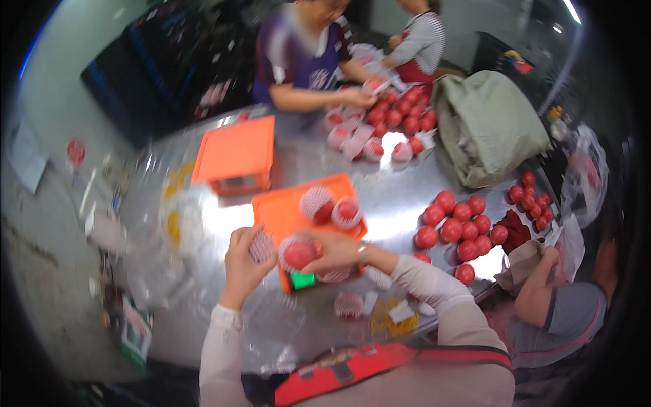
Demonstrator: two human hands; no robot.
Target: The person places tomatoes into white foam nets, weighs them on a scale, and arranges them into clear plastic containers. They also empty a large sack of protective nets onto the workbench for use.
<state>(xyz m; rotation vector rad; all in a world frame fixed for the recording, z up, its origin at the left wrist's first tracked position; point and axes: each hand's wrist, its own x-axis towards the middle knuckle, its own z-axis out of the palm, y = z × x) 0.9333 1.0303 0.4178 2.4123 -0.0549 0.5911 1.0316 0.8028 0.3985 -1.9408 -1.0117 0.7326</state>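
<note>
My left hand (244,264) holds a round fruit wrapped in a white foam net (261,248) at the left edge of an orange plastic tray (274,208). In my right hand (333,250), beside it, is a red round fruit in a foam net (298,253). Two more netted red fruits (318,204) lie on the tray's far part. A green piece (303,280) shows just below my right hand, next to another netted fruit partly hidden by that hand. Nearer me on the metal table sits a netted fruit (349,305).
A closed orange crate (236,152) stands behind at left. Red fruits (451,230) lie loose at right, more before a co-worker (305,66) across the metal table (300,330). A green-grey sack (493,122) is at far right; yellow rubber bands (399,320) lie near. Another person sits at right.
</note>
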